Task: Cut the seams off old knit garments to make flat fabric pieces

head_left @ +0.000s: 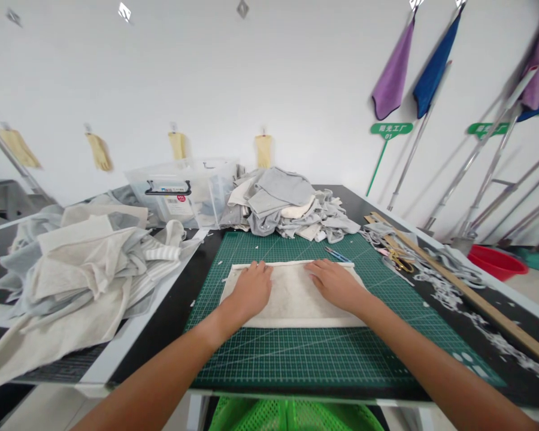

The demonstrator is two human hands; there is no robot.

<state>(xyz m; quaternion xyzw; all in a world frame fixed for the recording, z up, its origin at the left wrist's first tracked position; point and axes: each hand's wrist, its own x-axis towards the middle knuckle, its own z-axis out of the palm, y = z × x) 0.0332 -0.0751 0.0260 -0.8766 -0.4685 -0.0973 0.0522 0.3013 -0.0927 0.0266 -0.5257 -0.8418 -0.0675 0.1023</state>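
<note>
A cream piece of cloth [294, 302], folded into a wide rectangle, lies on the green cutting mat [305, 359]. My left hand [253, 288] rests palm down on its left part, fingertips close to the far edge. On the right part lies my right hand [335, 284], fingers stretched inward near that same edge. Both hands press on the fabric and grip nothing that I can see. Just beyond the cloth, behind my right hand, is a thin blue tool [338, 254], partly hidden.
Cloth scraps [281, 200] are heaped behind the mat, beside a clear plastic box [184, 194]. Another fabric pile [85, 263] covers the left side. At right lie gold-handled scissors [399, 262], a long wooden strip [471, 296] and shredded trimmings. A green basket [291, 416] stands below the front edge.
</note>
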